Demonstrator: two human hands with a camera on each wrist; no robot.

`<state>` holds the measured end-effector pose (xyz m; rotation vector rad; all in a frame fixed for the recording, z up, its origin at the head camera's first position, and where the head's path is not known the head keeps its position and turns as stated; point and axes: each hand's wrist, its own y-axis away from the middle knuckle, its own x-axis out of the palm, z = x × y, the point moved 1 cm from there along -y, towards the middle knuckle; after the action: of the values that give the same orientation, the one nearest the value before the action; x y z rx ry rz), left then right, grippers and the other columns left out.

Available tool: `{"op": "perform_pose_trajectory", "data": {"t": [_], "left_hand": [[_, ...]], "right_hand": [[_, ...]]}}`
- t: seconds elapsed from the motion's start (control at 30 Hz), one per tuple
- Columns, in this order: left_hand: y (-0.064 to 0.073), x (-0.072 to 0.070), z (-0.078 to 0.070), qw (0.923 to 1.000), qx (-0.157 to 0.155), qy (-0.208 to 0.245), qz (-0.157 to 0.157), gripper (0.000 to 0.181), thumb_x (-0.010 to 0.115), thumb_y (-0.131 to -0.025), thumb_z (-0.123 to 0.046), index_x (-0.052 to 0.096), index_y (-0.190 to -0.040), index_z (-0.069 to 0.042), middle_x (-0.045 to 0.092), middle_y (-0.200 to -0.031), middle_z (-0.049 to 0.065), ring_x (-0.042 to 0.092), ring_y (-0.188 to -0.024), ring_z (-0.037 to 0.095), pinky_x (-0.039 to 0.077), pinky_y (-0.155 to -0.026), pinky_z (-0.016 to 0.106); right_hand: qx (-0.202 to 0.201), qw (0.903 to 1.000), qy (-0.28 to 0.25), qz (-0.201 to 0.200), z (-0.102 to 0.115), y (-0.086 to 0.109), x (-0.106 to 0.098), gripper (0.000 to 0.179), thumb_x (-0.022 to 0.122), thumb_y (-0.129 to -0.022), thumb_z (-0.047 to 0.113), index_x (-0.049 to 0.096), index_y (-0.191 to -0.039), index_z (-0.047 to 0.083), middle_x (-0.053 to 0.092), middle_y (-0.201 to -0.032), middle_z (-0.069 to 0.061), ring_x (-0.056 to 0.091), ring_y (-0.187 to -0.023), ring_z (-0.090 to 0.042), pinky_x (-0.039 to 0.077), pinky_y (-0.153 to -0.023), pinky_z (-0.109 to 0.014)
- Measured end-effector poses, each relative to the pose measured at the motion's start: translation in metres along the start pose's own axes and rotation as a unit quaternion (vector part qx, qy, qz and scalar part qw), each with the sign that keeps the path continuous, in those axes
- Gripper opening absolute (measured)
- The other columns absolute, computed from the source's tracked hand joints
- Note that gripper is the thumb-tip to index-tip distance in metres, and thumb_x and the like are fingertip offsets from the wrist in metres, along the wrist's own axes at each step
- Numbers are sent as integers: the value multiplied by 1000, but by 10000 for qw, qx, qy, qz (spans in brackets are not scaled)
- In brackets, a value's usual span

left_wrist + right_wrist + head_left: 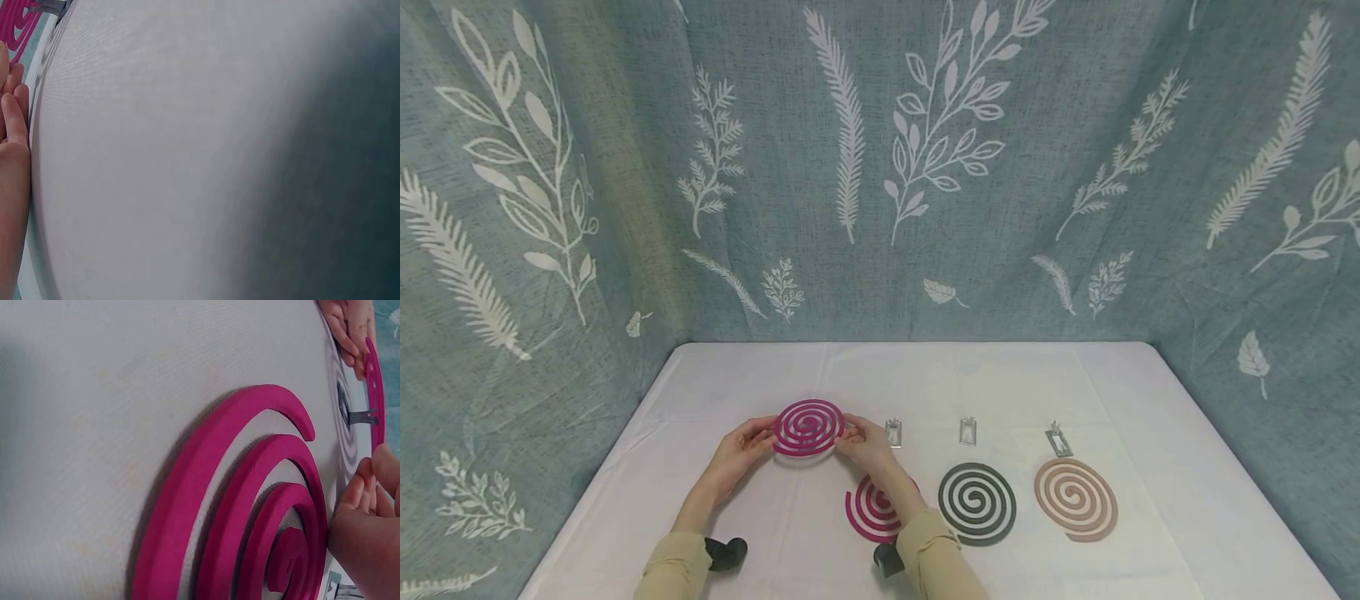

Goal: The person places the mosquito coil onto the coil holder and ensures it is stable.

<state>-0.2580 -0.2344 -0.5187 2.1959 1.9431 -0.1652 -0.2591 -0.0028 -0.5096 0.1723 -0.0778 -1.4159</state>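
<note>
Both hands hold a magenta mosquito coil [808,426] raised above the table at the left. My left hand [735,457] pinches its left edge; my right hand [872,448] pinches the opposite edge between thumb and fingers. In the right wrist view, a small metal stand [361,417] reaches up from the table to the middle of this coil [374,394]. Whether the coil is fixed on the stand, I cannot tell. A second magenta coil [169,531] lies flat on the table, partly hidden by my right forearm in the head view.
A dark green coil [974,499] and a tan coil [1073,495] lie flat to the right. Behind the flat coils are three metal stands: one [893,443] beside my right hand, another [967,442] in the middle, and a tilted one [1059,442] farther right. Patterned curtains [880,275] surround the white table [760,533].
</note>
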Motion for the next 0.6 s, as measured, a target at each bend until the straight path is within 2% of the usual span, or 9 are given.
{"op": "perform_pose_trajectory", "data": {"t": [0.4, 0.6], "left_hand": [[0, 0, -1, 10000, 2, -55, -29, 49, 59, -93, -15, 44, -134, 7, 50, -134, 20, 50, -98, -17, 42, -87, 3], [0, 0, -1, 10000, 5, -65, 22, 49, 58, -94, -15, 42, -135, 7, 46, -137, 24, 49, -98, -18, 41, -88, 3]], "right_hand": [[55, 9999, 5, -95, 1, 1, 1, 52, 66, -85, 1, 50, -134, -1, 53, -82, 2, 45, -69, -8, 38, -59, -14], [1, 10000, 58, -58, 2, 1, 0, 51, 66, -85, 2, 50, -134, -1, 55, -84, 0, 46, -69, -7, 40, -60, -14]]}}
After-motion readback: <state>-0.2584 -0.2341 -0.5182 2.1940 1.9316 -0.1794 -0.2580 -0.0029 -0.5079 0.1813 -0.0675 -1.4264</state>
